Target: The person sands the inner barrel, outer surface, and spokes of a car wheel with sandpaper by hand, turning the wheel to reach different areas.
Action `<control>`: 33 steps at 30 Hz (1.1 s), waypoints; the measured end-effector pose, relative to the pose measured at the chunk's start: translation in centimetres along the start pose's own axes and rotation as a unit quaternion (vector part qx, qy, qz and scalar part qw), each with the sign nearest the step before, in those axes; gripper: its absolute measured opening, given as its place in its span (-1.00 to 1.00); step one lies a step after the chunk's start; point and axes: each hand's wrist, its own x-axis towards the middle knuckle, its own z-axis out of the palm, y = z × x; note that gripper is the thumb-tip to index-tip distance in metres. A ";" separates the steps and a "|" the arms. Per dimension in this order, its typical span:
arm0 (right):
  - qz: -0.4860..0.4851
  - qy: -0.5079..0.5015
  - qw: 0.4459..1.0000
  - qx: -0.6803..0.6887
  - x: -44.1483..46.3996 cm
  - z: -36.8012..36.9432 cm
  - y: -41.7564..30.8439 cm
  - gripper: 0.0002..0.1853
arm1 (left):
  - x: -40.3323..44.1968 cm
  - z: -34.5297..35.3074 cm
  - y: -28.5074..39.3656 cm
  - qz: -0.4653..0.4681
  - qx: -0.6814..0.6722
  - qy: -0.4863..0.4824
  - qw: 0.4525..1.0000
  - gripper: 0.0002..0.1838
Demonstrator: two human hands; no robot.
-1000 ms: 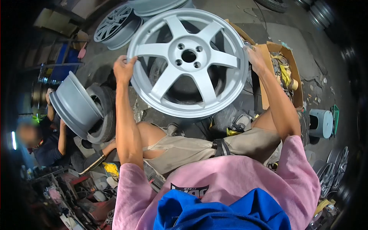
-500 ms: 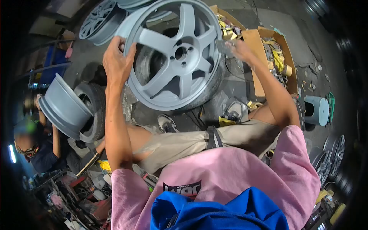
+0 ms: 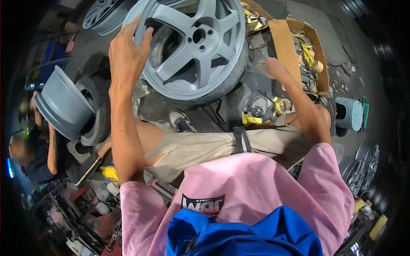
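A grey multi-spoke wheel rim [image 3: 204,64] lies tilted in front of me on top of a dark tyre [image 3: 232,87]. My left hand [image 3: 128,55] is at the rim's left edge, thumb on the near face and fingers over the outer lip. To the right of the rim, apart from it, my right hand [image 3: 276,69] is closed on a thin grey, partly see-through sheet [image 3: 256,66]. Motion smears that sheet, so its kind is unclear.
A cardboard box [image 3: 285,51] of scraps and tape stands to the right. Beyond it is a light-blue stool [image 3: 349,113]. At left, another person [image 3: 40,158] handles a grey rim [image 3: 64,104] beside a tyre. Yellow scraps [image 3: 252,119] lie by my shoe.
My right hand, earlier at the rim's right edge with the sheet, has moved away to the right and nearer me. The view has shifted, so the rim sits higher. My left hand stays at its edge.
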 end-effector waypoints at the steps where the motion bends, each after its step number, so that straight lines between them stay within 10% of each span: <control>1: -0.034 0.010 0.999 0.025 -0.3 -0.3 0.0 -0.46 | -0.4 -0.1 0.5 0.015 0.002 0.006 1.000 -0.56; 16: -0.010 0.161 0.978 0.133 -7.7 -16.3 -2.5 -0.60 | -4.3 3.1 2.4 0.011 -0.018 -0.196 0.980 -0.47; 25: 0.100 0.125 0.951 0.265 -17.5 4.1 11.1 -0.61 | -10.0 7.6 -0.8 0.083 0.095 -0.242 0.962 -0.22; 30: 0.237 -0.007 0.914 0.330 -25.2 18.0 7.7 -0.62 | -11.1 7.8 1.5 0.100 0.161 -0.183 0.965 -0.23; 33: 0.159 -0.048 0.945 0.283 -28.3 29.4 6.3 -0.59 | -11.8 7.6 3.3 0.116 0.190 -0.187 0.957 -0.26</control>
